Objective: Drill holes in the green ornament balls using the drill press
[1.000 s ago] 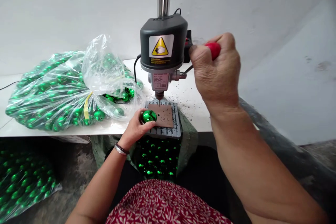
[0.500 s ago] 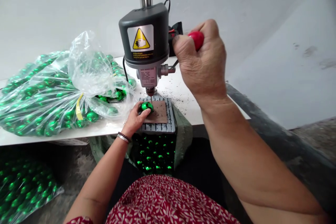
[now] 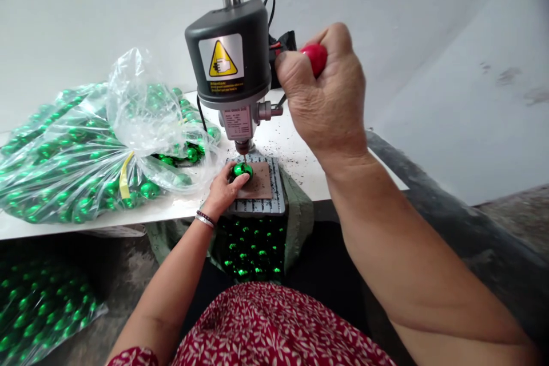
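Between the thumb and fingers of my left hand [image 3: 223, 186] is a shiny green ball [image 3: 243, 170], like a bauble. It rests on a brown board [image 3: 261, 181] that lies on the grey slotted base [image 3: 277, 206] of a small bench drill [image 3: 229, 60]. Right above the ball points the thin drill bit [image 3: 245, 158]; I cannot tell if the tip touches it. My right hand [image 3: 328, 91] is wrapped round the red knob [image 3: 316, 59] of the drill's feed lever, at the right side of the drill head.
A clear plastic bag [image 3: 124, 177] of green balls, tied with yellow tape, lies on the white table [image 3: 171, 209] at left. Another bag [image 3: 43, 309] is below. Under the drill base, a green sack [image 3: 300, 206] holds more balls. Dark shavings dot the tabletop.
The ball in my left hand has shifted slightly right under the bit and its bright side shows more. The whole view has moved a little; my right hand stays on the red knob.
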`<state>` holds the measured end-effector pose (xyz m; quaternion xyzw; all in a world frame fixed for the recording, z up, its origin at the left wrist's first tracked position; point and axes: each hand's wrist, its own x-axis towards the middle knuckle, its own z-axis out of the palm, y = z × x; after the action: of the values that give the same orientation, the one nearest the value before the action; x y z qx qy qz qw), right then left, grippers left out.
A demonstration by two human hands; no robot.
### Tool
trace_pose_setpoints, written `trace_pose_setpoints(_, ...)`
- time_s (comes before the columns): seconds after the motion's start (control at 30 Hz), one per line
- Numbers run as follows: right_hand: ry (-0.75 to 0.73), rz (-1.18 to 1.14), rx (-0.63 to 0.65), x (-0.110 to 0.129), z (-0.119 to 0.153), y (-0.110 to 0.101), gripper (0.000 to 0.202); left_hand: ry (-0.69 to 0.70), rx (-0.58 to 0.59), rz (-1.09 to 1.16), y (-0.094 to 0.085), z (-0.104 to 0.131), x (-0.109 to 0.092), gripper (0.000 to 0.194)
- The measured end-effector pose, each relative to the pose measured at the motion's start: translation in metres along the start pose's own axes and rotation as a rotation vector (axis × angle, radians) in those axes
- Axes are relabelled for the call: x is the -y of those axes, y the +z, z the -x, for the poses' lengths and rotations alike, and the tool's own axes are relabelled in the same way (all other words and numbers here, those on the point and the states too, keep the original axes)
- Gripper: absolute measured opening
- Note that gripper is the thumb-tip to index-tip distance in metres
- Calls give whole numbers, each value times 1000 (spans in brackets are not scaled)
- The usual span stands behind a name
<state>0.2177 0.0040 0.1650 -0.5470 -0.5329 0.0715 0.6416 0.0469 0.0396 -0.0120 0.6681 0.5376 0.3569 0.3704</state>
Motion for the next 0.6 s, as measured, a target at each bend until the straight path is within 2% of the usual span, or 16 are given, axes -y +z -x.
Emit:
trace_pose_setpoints(0.17,-15,58,-14,1,0,0,33,10,-29,-84,1,3,-1,40)
trace_pose_setpoints(0.33,-13,22,-9,1,0,1,32,66,-66,-208,1,8,-3,44)
trace_pose_setpoints(0.4,-19,16,-9,1,0,1,30,40,-57,-165,0,5,-1,44)
trace_pose_setpoints(0.6,-43,25,-4,0,-3,1,29,-97,-20,172,-5,-7,7,52)
